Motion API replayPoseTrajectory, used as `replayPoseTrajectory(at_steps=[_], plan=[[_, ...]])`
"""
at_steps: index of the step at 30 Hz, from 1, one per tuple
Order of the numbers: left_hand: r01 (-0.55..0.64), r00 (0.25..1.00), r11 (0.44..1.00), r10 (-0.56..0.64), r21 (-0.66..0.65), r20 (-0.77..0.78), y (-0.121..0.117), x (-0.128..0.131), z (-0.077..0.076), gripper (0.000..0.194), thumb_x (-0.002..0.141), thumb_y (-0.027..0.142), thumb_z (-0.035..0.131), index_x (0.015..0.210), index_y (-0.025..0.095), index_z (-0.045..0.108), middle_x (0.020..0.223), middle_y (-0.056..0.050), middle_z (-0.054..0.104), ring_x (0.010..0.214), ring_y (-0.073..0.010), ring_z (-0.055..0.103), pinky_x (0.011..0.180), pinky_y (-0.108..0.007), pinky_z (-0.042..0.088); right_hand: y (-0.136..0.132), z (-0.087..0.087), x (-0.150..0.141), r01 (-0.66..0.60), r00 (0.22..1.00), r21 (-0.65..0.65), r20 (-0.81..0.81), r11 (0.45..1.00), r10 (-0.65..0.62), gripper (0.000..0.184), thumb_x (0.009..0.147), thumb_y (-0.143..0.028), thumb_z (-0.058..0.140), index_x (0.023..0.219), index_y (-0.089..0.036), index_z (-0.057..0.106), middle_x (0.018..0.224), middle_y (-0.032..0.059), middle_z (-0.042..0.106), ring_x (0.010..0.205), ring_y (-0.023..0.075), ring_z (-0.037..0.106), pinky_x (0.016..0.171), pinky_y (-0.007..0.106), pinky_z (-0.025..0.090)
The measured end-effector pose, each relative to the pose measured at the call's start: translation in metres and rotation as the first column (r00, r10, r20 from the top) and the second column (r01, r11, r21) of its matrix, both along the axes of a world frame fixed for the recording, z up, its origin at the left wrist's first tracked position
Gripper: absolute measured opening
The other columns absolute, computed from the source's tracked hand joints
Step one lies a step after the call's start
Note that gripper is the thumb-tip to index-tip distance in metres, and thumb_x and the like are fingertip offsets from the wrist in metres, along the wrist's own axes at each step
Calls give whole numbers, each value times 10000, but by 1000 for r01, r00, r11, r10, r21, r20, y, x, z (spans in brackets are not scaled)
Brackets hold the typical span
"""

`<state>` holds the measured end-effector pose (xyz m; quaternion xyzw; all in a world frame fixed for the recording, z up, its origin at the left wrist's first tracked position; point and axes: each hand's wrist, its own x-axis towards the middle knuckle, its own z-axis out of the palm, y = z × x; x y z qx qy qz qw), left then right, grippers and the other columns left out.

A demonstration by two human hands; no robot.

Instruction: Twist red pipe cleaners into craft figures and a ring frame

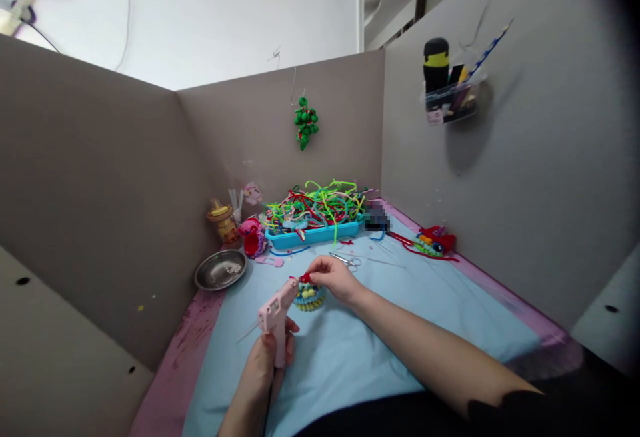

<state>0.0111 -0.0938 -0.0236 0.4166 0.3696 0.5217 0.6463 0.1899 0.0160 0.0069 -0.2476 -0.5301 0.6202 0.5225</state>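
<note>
My left hand (273, 350) is wrapped round the handle of a pink hot glue gun (274, 315), its nozzle pointing up and right with a glue stick jutting from the back. At the nozzle tip is a small red piece (305, 278), pinched by the fingers of my right hand (336, 279); its exact kind is too small to tell. Just below, a round piece of yellow, blue and teal bobbles (309, 297) rests on the light blue cloth (360, 350). My right fingers partly cover its top.
A blue tray (315, 235) heaped with colourful fuzzy stems (320, 207) stands at the back. Scissors (347, 261) lie beyond my right hand. A metal bowl (220, 270) sits left, near a yellow-lidded cup (223, 221). Red and green pieces (435, 240) lie right. Grey partitions (280, 130) enclose the table.
</note>
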Motion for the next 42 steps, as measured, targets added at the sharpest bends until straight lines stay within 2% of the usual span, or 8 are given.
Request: replayPoseTrajectory(at_steps=[13,20,25,27,30,35,38,42], plan=[[-36,990,985,58,168,-131,-16,10,8,689,633,733,503,978,143,594,630,-20,541,439,-76,335,428,-221,224,1,1,-1,46,998,-50,-28,998,-47,162,581,-209,720,670,-163,593,580,-27,619,538,100,558,559,233,431],[-58,986,982,85,182,-146,-18,16,18,791,603,704,566,1197,184,518,870,-73,604,430,-66,350,400,-222,227,-4,8,3,-116,976,-250,-207,961,64,300,535,-251,794,715,-161,572,658,-14,650,600,107,611,605,232,470],[-152,922,958,226,242,-314,-22,-1,26,778,626,697,543,1208,182,523,945,-94,629,521,-125,483,442,-233,351,-1,12,11,-208,978,-244,-76,947,195,304,545,-274,775,726,-154,563,593,-27,615,502,89,562,528,215,435],[-284,775,910,404,303,-486,-23,-26,32,679,638,639,577,1121,162,584,936,-93,645,708,-200,577,587,-258,443,5,13,16,-130,989,-153,53,980,139,265,561,-261,747,711,-148,560,583,-27,605,504,92,554,535,223,430],[-387,367,771,632,506,-682,-26,-80,42,659,650,581,562,1145,147,542,1127,-121,597,1023,-288,542,835,-342,438,13,17,23,56,972,70,222,996,-70,180,588,-195,687,705,-146,560,621,-22,601,566,108,569,577,236,431],[-275,-187,838,434,472,-881,-32,-152,49,552,746,478,431,1132,100,550,1022,-170,632,942,-314,578,823,-410,436,18,29,16,101,838,381,466,919,-285,147,631,-58,545,729,-164,570,696,-9,617,660,124,594,623,228,434],[-220,-349,882,328,417,-878,-34,-166,44,488,797,402,381,1163,126,548,1009,-150,643,904,-297,592,819,-403,429,21,38,8,-75,710,546,617,834,-340,245,606,17,482,717,-170,596,690,-10,630,667,122,586,610,206,416],[-172,-413,910,282,378,-866,-33,-168,35,474,823,364,359,1214,147,516,1076,-131,633,957,-284,578,852,-384,405,28,50,2,-307,612,580,727,754,-310,298,575,54,465,723,-156,616,704,-6,644,658,115,580,589,183,401]])
